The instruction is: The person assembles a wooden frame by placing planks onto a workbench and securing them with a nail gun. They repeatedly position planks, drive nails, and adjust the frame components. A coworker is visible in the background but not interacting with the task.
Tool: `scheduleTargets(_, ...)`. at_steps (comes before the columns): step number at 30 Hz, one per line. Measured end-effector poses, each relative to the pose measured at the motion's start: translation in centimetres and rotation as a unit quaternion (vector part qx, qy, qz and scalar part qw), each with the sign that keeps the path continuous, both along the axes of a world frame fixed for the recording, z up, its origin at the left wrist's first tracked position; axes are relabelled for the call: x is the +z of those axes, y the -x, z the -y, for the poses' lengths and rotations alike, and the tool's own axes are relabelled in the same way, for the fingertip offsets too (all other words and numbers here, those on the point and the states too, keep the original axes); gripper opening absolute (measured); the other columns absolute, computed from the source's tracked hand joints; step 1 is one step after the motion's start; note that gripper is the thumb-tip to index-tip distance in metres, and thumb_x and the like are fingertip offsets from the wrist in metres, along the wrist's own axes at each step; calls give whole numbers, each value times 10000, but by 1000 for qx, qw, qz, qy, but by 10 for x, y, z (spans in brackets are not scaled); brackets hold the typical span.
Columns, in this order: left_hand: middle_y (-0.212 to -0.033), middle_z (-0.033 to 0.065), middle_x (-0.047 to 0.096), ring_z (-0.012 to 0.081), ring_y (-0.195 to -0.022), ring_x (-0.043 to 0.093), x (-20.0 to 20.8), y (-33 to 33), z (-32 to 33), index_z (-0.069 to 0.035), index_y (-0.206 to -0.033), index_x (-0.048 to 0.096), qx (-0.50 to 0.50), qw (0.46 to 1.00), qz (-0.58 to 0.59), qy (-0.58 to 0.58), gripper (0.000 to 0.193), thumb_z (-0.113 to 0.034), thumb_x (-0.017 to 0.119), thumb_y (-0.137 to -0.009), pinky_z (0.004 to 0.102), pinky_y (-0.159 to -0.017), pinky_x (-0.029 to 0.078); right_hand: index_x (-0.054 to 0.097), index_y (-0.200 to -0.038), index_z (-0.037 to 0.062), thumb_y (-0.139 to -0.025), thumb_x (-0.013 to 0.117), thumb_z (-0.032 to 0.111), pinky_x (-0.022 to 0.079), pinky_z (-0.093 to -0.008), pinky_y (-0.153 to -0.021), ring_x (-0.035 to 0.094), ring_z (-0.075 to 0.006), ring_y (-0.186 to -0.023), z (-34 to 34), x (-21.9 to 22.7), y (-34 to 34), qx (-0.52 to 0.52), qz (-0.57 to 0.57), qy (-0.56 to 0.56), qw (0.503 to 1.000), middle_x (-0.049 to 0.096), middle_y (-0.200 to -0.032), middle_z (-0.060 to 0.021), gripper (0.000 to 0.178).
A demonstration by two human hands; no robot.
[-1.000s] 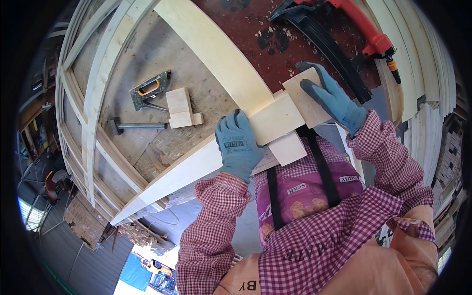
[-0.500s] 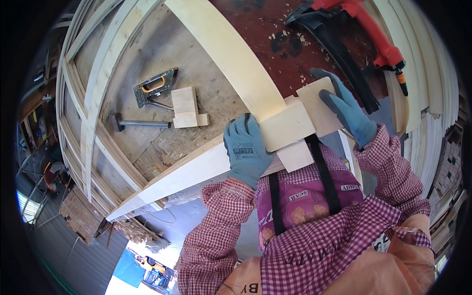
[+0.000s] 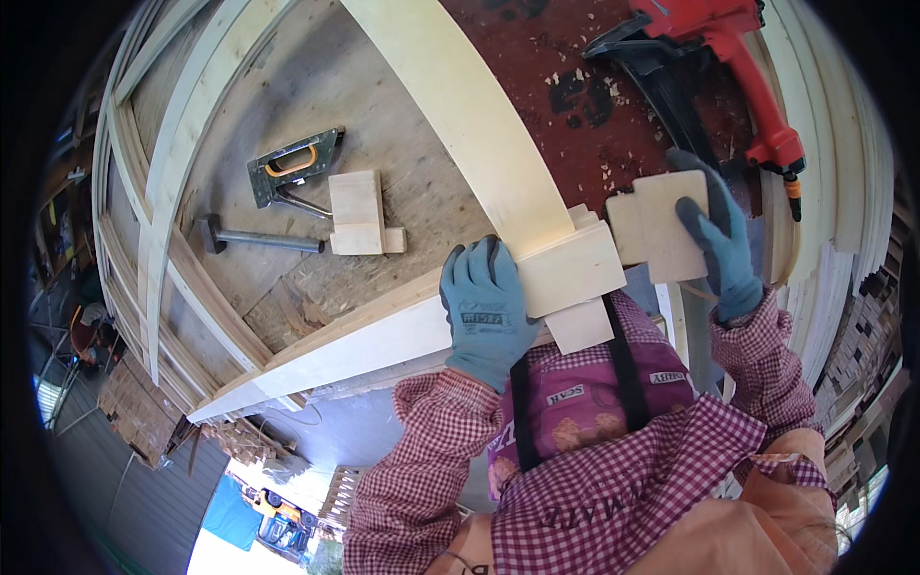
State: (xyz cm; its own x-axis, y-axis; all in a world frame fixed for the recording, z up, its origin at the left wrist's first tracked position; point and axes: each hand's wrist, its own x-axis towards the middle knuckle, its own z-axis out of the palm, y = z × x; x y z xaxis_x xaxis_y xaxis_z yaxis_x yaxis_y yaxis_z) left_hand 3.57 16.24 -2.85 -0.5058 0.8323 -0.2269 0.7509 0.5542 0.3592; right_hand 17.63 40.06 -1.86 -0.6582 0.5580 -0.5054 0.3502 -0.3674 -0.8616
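My left hand (image 3: 491, 311), in a blue-grey glove, is wrapped over the pale wooden rail (image 3: 359, 335), with its fingers close together. Right beside it, a flat wood block (image 3: 572, 271) lies across the corner where a wide curved wooden strip (image 3: 479, 125) meets the rail. Another small wood piece (image 3: 582, 327) juts out below that block toward my apron. My right hand (image 3: 721, 235), gloved the same, pinches thin wood pieces (image 3: 671, 225) that overlap unevenly; its thumb lies on their face. They are held to the right of the corner.
A black staple gun (image 3: 295, 165), a hammer (image 3: 259, 240) and stacked wood blocks (image 3: 356, 213) lie on the worn board inside the curved frame. At upper right, a red nail gun (image 3: 738, 86) rests on a dark red surface (image 3: 522, 57). Long wooden strips (image 3: 839, 144) line the right side.
My right hand has moved right, away from the corner, with the wood pieces, which are now turned more upright. My left hand stays on the rail. The view has shifted slightly.
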Motion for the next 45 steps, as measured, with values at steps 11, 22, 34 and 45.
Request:
scheduleTargets(11, -1210, 199, 425, 381, -1116, 403, 0, 0, 0, 48, -1211, 407, 4, 1000, -8, -3, 755, -276, 713, -601, 520, -997, 281, 386, -1358, 2, -880, 571, 74, 400, -273, -972, 484, -129, -1156, -2, -4, 5, 33, -29, 71, 996, 450, -1358, -98, 518)
scheduleTargets(22, -1189, 216, 430, 401, -1113, 404, 0, 0, 0, 40, -1208, 416, -4, 1000, -19, 7, 739, -306, 703, -622, 514, -960, 299, 363, -1369, 5, -871, 546, 41, 354, -278, -1016, 432, -156, -1219, 22, -21, 10, 36, -45, 75, 996, 429, -1372, -114, 531)
scheduleTargets(34, -1193, 219, 420, 404, -1107, 397, 2, 1, -3, 41, -1195, 418, 1, 1000, 0, -4, 737, -308, 705, -612, 522, -953, 295, 366, -1354, 5, -888, 531, 101, 333, -313, -1027, 429, -193, -1223, 22, -22, 9, 88, -7, -45, 995, 446, -1348, -138, 504)
scheduleTargets(45, -1204, 218, 407, 398, -1121, 378, 5, 3, -4, 44, -1198, 407, -4, 999, 14, 43, 736, -273, 718, -611, 527, -982, 281, 360, -1357, 15, -900, 528, 103, 347, -307, -1016, 442, -177, -1201, 23, -17, 12, 100, 12, -60, 993, 446, -1346, -130, 495)
